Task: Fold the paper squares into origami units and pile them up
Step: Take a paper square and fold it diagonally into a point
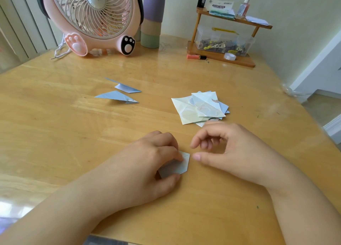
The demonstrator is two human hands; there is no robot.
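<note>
Fingers [171, 152] of the left hand [147, 161] are curled down on a small folded paper piece [177, 166], thumb at its near edge, pinning it flat on the counter [55, 124]. Right hand [227, 148] sits just beside it, fingers loosely curled, holding nothing; thumb tip close to the paper's right edge, whether it touches cannot be told. Just beyond the right fingers lies a loose stack of paper squares [201, 108], pale printed sheets fanned out. Well beyond the left fingers, two finished folded units [118, 97] rest apart from each other, not piled. Far back: pink fan [92, 17], pastel bottle [152, 17], wooden shelf [221, 54] with a clear box.
</note>
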